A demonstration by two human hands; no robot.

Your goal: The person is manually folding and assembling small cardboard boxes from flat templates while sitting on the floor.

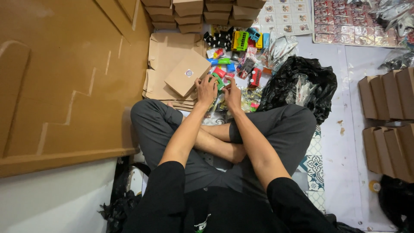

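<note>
I sit cross-legged on the floor. My left hand (206, 89) rests against the edge of a small closed cardboard box (186, 73) with a round sticker on top. My right hand (233, 92) is close beside the left one. Between the two hands sits a small green toy (219, 82), and both hands seem to touch it; the grip itself is hidden by the fingers. Beyond the hands lies a heap of small colourful plastic toys (241, 51).
Flat unfolded cardboard blanks (166, 51) lie under the box. Stacked closed boxes (202, 13) stand at the back. A black plastic bag (302, 82) sits at the right. More boxes (388, 116) line the far right. Large cardboard sheets (64, 82) lean at the left.
</note>
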